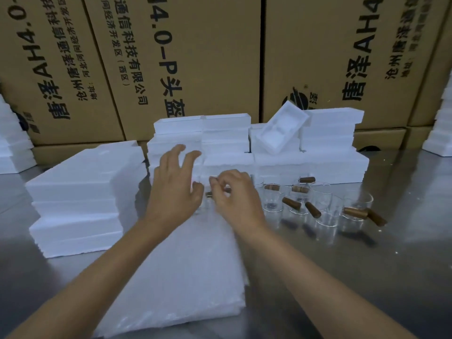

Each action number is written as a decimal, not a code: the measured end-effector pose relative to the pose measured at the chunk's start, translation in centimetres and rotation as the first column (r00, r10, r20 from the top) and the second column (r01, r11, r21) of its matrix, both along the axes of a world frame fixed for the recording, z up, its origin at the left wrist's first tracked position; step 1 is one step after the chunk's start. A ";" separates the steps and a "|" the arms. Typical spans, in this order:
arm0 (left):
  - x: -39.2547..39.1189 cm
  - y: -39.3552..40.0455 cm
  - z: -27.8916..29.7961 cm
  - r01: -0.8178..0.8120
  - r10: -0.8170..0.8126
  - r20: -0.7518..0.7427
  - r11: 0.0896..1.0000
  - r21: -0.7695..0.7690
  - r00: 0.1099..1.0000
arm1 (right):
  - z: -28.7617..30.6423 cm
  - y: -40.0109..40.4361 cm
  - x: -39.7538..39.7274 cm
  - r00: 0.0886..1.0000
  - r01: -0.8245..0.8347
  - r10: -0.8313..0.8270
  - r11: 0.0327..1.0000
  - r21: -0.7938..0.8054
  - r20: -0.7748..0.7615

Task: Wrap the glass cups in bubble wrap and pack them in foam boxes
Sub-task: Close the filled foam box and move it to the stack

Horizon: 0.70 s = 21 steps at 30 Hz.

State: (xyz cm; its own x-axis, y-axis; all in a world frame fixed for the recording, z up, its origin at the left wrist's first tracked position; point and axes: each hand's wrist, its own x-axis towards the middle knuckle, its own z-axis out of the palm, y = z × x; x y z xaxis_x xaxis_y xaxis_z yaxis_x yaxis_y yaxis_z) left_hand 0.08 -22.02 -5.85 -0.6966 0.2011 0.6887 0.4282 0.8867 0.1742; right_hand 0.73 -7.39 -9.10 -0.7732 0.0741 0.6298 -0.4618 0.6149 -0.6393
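A stack of bubble wrap sheets (186, 272) lies on the steel table in front of me. At its far edge my right hand (236, 196) grips a glass cup with a brown wooden handle (209, 194), mostly hidden by my fingers. My left hand (175, 184) hovers just left of it with fingers spread, holding nothing. Several more glass cups with wooden handles (318, 206) stand to the right. White foam boxes (259, 143) are stacked behind the cups, and one open foam box (281, 130) leans on top.
A second pile of foam boxes (78, 201) stands at the left on the steel table (367, 265). Big printed cardboard cartons (195, 57) form a wall behind. More foam pieces sit at the far left (12, 148) and far right (440, 133) edges.
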 end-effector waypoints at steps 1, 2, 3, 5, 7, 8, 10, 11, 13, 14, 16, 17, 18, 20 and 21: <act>-1.0 1.8 0.2 0.043 -0.042 0.041 0.998 -0.039 0.998 | -1.0 2.6 0.5 0.995 0.085 -0.080 0.990 0.113 -0.051; -2.3 3.6 0.5 0.072 -0.066 0.077 0.994 -0.076 0.995 | -2.0 5.2 0.9 0.983 0.174 -0.154 0.956 0.235 -0.103; -3.7 5.2 0.9 0.085 -0.074 0.108 0.991 -0.107 0.991 | -3.1 7.7 1.4 0.966 0.251 -0.213 0.904 0.345 -0.145; -6.7 9.1 1.7 0.099 -0.077 0.163 0.986 -0.137 0.984 | -5.1 12.2 2.5 0.944 0.329 -0.284 0.804 0.496 -0.166; -9.8 13.5 2.3 0.121 -0.089 0.229 0.984 -0.129 0.969 | -6.4 15.0 3.2 0.939 0.334 -0.323 0.765 0.551 -0.121; -11.3 15.6 2.4 0.128 -0.093 0.265 0.985 -0.117 0.960 | -6.6 15.6 3.3 0.938 0.330 -0.332 0.769 0.547 -0.098; -14.3 19.2 2.2 0.111 -0.077 0.330 0.990 -0.088 0.941 | -6.6 15.6 3.1 0.947 0.298 -0.317 0.788 0.538 -0.060; -15.8 20.7 2.0 0.087 -0.056 0.357 0.993 -0.073 0.933 | -6.7 15.4 2.8 0.955 0.271 -0.293 0.794 0.544 -0.049; -18.5 22.8 1.3 0.024 -0.004 0.383 0.999 -0.047 0.924 | -6.8 15.3 2.3 0.967 0.232 -0.252 0.811 0.537 -0.037; -19.7 23.6 1.0 -0.010 0.023 0.384 0.999 -0.035 0.923 | -6.9 15.4 2.1 0.968 0.230 -0.249 0.822 0.521 -0.035; -21.7 24.5 0.4 -0.078 0.075 0.380 0.997 -0.007 0.922 | -7.1 15.8 1.9 0.964 0.252 -0.264 0.836 0.488 -0.045; -22.4 24.6 0.1 -0.106 0.094 0.378 0.994 0.010 0.921 | -7.2 15.9 1.9 0.964 0.252 -0.262 0.844 0.472 -0.046; -23.0 24.6 -0.2 -0.129 0.110 0.370 0.991 0.026 0.923 | -7.2 15.9 1.8 0.967 0.245 -0.253 0.854 0.459 -0.045; -23.5 24.5 -0.7 -0.157 0.135 0.323 0.987 0.041 0.937 | -7.1 16.0 1.8 0.970 0.232 -0.240 0.866 0.443 -0.039; -23.5 24.3 -0.9 -0.157 0.138 0.283 0.986 0.046 0.949 | -7.2 16.1 1.8 0.970 0.233 -0.242 0.868 0.439 -0.036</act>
State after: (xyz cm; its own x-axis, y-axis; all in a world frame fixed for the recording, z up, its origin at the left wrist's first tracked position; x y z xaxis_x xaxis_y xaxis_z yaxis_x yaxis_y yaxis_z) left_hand -23.43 2.29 -6.75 -0.8809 0.0414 0.4714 0.2191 0.9186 0.3288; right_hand 2.54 8.66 -16.25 -0.7796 -0.0222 0.6259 -0.2570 0.9227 -0.2874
